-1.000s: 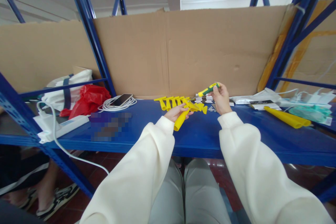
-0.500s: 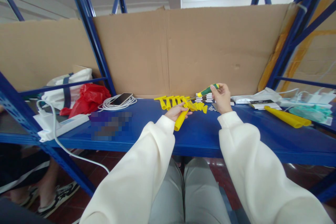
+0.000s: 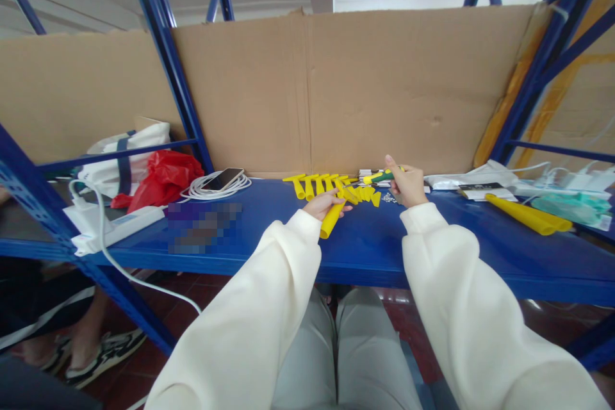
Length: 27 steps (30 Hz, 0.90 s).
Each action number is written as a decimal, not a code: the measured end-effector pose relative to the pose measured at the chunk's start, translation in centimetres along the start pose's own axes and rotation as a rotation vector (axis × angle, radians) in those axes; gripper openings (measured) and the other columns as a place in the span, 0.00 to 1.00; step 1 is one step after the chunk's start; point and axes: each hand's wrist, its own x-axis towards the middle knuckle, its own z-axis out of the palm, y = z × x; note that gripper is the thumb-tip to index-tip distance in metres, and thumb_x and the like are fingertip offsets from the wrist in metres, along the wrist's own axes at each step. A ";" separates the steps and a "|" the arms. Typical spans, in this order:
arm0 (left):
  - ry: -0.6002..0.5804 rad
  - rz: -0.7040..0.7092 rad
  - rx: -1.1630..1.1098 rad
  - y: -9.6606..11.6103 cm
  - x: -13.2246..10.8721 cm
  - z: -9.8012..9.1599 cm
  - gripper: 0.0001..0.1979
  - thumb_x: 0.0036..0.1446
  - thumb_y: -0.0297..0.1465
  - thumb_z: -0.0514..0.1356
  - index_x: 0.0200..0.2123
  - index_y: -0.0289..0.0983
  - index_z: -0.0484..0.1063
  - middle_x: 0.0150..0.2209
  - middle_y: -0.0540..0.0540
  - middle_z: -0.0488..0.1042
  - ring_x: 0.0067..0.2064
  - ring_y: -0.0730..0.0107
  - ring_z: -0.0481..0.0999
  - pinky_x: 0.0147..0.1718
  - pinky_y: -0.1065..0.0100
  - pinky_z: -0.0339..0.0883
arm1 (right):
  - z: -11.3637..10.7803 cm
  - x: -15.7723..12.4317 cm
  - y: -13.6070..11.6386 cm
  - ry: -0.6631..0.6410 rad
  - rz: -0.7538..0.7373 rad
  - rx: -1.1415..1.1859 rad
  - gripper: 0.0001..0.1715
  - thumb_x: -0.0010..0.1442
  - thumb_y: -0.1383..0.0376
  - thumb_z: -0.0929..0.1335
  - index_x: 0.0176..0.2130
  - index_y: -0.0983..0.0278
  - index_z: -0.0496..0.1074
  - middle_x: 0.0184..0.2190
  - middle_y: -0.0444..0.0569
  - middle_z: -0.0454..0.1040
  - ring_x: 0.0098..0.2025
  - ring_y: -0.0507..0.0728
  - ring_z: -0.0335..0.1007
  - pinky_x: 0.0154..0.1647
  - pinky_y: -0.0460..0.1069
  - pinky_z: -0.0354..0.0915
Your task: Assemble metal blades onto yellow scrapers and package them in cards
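Observation:
My left hand (image 3: 325, 205) is closed around a yellow plastic tube-shaped piece (image 3: 330, 224), its wide end pointing down toward me. My right hand (image 3: 407, 184) grips a green and yellow screwdriver (image 3: 379, 177) by the handle, thumb raised. The shaft runs leftward to the upper end of the held yellow piece; whether the tip touches a screw is too small to tell. Behind my left hand stands a row of similar yellow pieces (image 3: 309, 188). Small yellow wedge-like parts (image 3: 368, 195) lie to the right, beside a scatter of tiny screw-like bits (image 3: 389, 197).
A phone (image 3: 223, 179) rests on a coiled white cable, near a power strip (image 3: 120, 230) and a red bag (image 3: 163, 179) at left. Longer yellow tubes (image 3: 528, 214) lie at right by a green-wrapped bundle (image 3: 571, 208). Cardboard (image 3: 384, 90) backs the blue shelf (image 3: 269, 243).
The screwdriver has dropped from a steep slant to nearly level. My right hand has turned, its thumb lifting off the handle. My left hand keeps the yellow piece in place.

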 end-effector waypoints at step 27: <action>-0.046 -0.018 0.013 0.0 -0.1 0.0 0.38 0.55 0.14 0.59 0.66 0.45 0.58 0.52 0.39 0.78 0.28 0.71 0.81 0.20 0.76 0.66 | 0.4 0.1 -0.9 -0.083 -0.044 0.230 0.29 0.47 0.42 0.78 0.36 0.59 0.72 0.15 0.34 0.63 0.12 0.47 0.55 0.12 0.44 0.49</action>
